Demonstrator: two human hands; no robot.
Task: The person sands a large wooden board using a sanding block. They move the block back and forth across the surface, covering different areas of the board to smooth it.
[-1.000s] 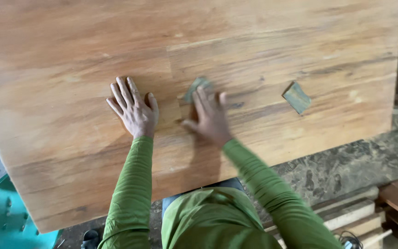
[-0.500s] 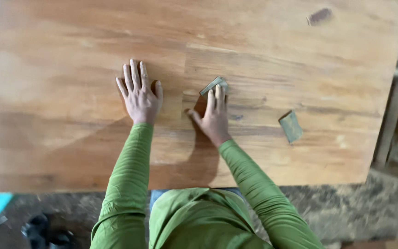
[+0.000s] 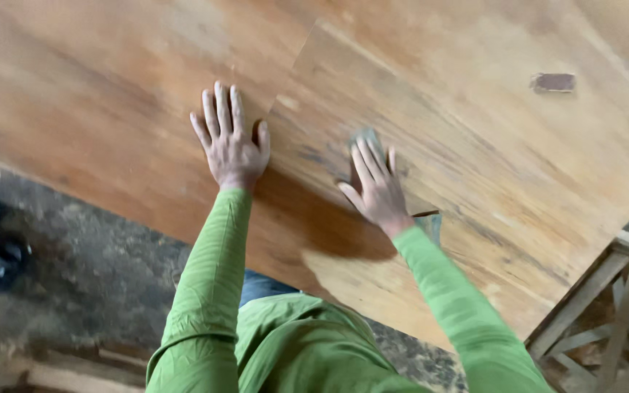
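The wooden tabletop (image 3: 147, 109) fills your view, and your left hand (image 3: 231, 145) lies flat on it, fingers spread and holding nothing. Your right hand (image 3: 376, 191) presses extended fingers on a small grey-green sanding pad (image 3: 364, 138), which peeks out beyond the fingertips, far from the left hand. Compared with half a second ago, the board sits diagonally in view, and the spare pad (image 3: 429, 223) is now beside your right wrist.

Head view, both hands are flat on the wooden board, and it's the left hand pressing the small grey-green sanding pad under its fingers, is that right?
Not quite. In the head view the right hand presses the small grey-green sanding pad under its fingers. The left hand lies flat and spread on the bare wooden board with nothing beneath it. Both hands are indeed on the board.
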